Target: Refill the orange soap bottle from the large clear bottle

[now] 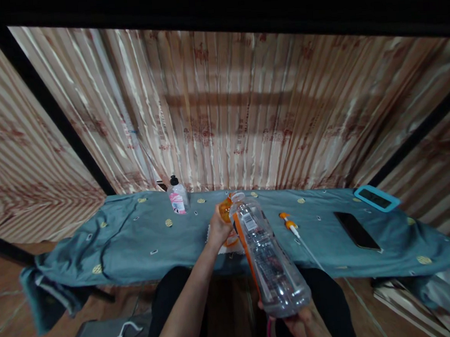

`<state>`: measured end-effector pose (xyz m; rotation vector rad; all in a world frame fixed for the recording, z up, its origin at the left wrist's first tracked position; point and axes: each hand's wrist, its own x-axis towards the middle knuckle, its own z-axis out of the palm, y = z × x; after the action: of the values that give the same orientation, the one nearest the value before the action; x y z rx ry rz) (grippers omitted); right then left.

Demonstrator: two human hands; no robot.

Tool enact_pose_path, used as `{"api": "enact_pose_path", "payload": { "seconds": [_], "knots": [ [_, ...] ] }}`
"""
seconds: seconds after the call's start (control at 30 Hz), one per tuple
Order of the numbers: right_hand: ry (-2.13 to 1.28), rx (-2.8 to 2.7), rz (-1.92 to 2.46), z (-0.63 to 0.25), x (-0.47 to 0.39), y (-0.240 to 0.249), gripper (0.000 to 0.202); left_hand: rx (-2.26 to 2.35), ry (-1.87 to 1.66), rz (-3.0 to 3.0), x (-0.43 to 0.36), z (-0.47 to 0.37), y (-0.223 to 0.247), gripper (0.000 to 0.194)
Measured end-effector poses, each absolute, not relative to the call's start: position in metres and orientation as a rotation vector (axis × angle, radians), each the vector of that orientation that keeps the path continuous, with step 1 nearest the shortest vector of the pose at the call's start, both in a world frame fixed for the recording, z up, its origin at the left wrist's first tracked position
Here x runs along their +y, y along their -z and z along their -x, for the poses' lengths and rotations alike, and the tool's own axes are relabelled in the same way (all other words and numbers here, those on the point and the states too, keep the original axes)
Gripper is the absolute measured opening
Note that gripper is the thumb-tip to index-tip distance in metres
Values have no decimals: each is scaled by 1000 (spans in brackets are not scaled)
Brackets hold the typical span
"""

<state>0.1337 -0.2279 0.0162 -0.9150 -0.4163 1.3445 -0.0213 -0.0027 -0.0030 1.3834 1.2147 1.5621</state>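
My right hand (301,322) is wrapped under the base of a large clear plastic bottle (270,263) with an orange edge and a barcode label. The bottle is tilted, its neck pointing away from me and its body looking nearly drained. In my left hand (218,230) is a small amber container (225,209), closed in the fingers, right beside the bottle's mouth. Whether the two mouths touch, I cannot tell. Under my left hand lies a white packet or cloth with orange print (232,244), partly hidden. To the right rests an orange-and-white pump head (289,224) with a long tube.
A clear bottle with a black cap and pink label (178,197) stands at the back left of the cloth-covered table (130,247). On the right lie a dark phone (356,230) and a blue-framed digital clock (376,198). Patterned curtains (221,112) hang behind; dark posts frame the table.
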Motion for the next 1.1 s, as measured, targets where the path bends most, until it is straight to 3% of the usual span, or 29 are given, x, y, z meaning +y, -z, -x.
{"api": "enact_pose_path", "payload": {
  "seconds": [0.37,0.6,0.8,0.97,1.1],
  "knots": [
    [-1410,-405,882,-147,-225,5,67,1199,-1566,-1388,-3,23,8,59],
    [-1462,-575,899,-154,-221,15,93,1231,-1568,-1373,1,23,11,56],
    [-1495,-537,838,-158,-220,31,71,1241,-1565,-1373,-5,22,6,57],
    [-1463,-700,938,-170,-214,55,81,1213,-1553,-1376,-12,20,-3,53],
    [-1417,-803,1085,-173,-210,59,72,1224,-1554,-1383,-14,20,-3,52]
  ]
}}
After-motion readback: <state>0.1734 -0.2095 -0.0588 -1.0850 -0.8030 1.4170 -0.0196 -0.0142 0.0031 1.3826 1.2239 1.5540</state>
